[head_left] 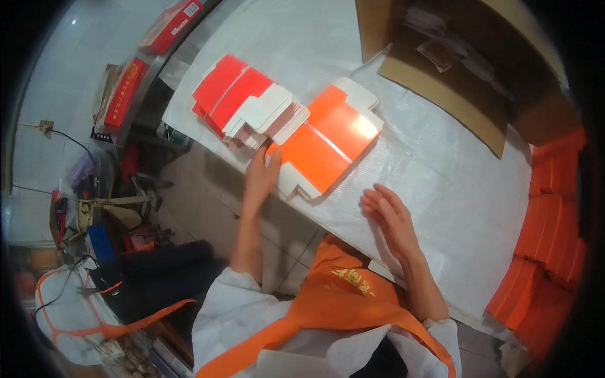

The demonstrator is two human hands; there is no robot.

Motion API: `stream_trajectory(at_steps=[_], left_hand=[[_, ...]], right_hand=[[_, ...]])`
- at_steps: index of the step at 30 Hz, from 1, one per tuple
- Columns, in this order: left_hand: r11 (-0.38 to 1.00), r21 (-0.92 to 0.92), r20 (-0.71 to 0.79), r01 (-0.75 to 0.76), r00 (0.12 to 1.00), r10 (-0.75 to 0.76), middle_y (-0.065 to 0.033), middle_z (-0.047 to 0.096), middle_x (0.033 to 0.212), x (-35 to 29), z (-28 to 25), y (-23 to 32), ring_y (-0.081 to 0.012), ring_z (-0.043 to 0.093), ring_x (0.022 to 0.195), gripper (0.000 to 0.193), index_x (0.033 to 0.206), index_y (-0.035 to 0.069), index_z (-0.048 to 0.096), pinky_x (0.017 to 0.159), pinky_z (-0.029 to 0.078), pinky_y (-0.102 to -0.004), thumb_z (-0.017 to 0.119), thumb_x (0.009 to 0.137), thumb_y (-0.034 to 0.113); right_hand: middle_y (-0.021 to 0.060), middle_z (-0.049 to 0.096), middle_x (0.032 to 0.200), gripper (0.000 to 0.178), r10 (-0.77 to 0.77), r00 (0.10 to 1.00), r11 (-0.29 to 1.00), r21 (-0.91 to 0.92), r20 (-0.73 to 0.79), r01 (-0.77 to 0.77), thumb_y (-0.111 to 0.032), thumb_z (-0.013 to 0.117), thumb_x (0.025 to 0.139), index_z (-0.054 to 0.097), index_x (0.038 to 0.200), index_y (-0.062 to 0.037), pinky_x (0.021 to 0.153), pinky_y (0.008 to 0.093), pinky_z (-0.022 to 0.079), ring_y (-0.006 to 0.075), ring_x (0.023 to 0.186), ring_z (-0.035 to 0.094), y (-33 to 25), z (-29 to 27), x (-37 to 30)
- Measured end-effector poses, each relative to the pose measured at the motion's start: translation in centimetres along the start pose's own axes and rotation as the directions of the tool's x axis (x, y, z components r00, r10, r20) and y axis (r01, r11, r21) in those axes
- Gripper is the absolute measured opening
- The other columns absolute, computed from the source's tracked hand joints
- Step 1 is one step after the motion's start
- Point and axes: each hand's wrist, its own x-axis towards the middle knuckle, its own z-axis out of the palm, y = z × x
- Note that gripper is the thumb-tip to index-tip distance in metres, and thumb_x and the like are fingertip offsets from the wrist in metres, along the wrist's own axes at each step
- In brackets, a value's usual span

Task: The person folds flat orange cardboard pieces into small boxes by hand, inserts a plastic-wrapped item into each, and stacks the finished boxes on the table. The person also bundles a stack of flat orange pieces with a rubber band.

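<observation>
A stack of flat orange cartons [324,142] with white end flaps lies on the white-covered table, a pale band running across its top. My left hand [259,176] grips its near left edge; some fingertips are hidden between it and the neighbouring stack. Just left of it, close to the table edge, is a stack of flat red cartons [230,91], also crossed by a pale band, its white flaps touching the orange cartons. My right hand [391,217] hovers by the near side of the table, to the right of the orange stack. It is open, fingers lightly bent, holding nothing.
A large open cardboard box [447,94] with packets inside stands at the far right. Orange folded cartons [535,264] are piled along the right side. Red boxes [126,91] sit on a ledge at left, and a dark padded seat [157,271] is below.
</observation>
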Motion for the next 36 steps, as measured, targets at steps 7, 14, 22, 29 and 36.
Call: stream_trajectory(at_steps=[7,14,22,29,36], left_hand=[[0.958,-0.229,0.323,0.17,0.942,-0.09,-0.0094,0.059,0.093,0.7,0.0,0.9,-0.0146,0.054,0.084,0.045,0.115,-0.003,0.052,0.076,0.042,-0.0254,0.054,0.087,0.032],[0.709,-0.613,0.373,0.35,0.918,-0.131,-0.0092,0.057,0.102,-4.3,2.7,4.0,-0.0112,0.055,0.09,0.046,0.117,-0.006,0.046,0.077,0.045,-0.0239,0.059,0.086,0.025],[0.674,-0.709,0.279,0.208,0.96,-0.003,-0.0096,0.056,0.098,-9.3,4.3,8.7,-0.0112,0.055,0.086,0.045,0.119,-0.006,0.039,0.075,0.046,-0.0246,0.06,0.082,0.01],[0.902,-0.419,0.596,0.107,0.781,0.185,-0.0105,0.058,0.097,-14.4,9.9,11.6,-0.0172,0.058,0.085,0.038,0.11,-0.001,0.047,0.072,0.047,-0.0272,0.063,0.076,0.005],[0.713,-0.292,0.202,-0.638,0.688,0.698,-0.0106,0.058,0.093,-11.1,11.7,13.4,-0.0235,0.056,0.078,0.028,0.098,0.002,0.059,0.067,0.047,-0.0308,0.068,0.071,0.003]], right_hand=[[0.0119,0.052,0.112,0.063,0.078,0.997,0.997,-0.011,0.018,-0.077,-0.026,0.053,0.088,0.024,0.135,0.0038,0.084,0.0273,0.042,0.0153,0.098,0.052,-0.2,1.8,6.0],[0.0136,0.054,0.113,0.062,0.042,0.999,0.931,-0.362,-0.009,-0.042,-0.03,0.056,0.086,0.032,0.13,0.0069,0.087,0.0304,0.043,0.017,0.103,0.052,-1.7,-0.1,5.4],[0.0117,0.056,0.111,0.047,-0.01,0.994,0.986,-0.167,-0.113,-0.009,-0.027,0.057,0.086,0.047,0.119,0.0058,0.086,0.0281,0.043,0.016,0.099,0.054,-3.9,-2.3,1.0],[0.0095,0.057,0.109,0.036,-0.287,0.925,0.82,-0.563,-0.251,0.101,-0.019,0.051,0.089,0.05,0.117,0.0024,0.082,0.0257,0.044,0.0115,0.097,0.054,-8.6,-10.1,-5.8],[0.017,0.047,0.124,0.047,-0.534,0.802,0.542,-0.836,-0.267,0.082,-0.012,0.053,0.086,0.038,0.129,-0.0024,0.098,0.0337,0.034,0.0284,0.113,0.047,-4.6,-13.4,-7.4]])
